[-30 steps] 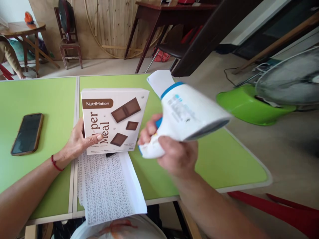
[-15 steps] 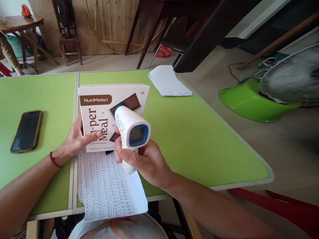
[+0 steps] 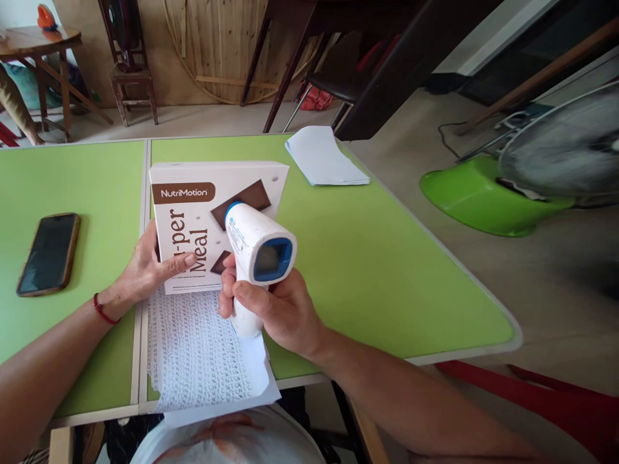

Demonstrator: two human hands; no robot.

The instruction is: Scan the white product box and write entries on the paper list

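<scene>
My left hand grips the lower left edge of a white NutriMotion meal box, thumb across its front, and keeps it tilted up toward me. Wrapped round the handle of a white and blue infrared thermometer is my right hand. The thermometer's blue front end points at the box's face and hides part of the print; its small screen faces me and looks dark. Below the box lie printed sheets of paper, which jut over the near table edge.
On the green table, a smartphone lies at left and folded white paper near the far edge. A green plastic chair and a fan stand to the right. A person's leg shows at far left.
The thermometer in my right hand has shifted slightly right relative to the box. The near edge of the printed sheets has changed shape and sits a little higher. My left hand keeps its hold.
</scene>
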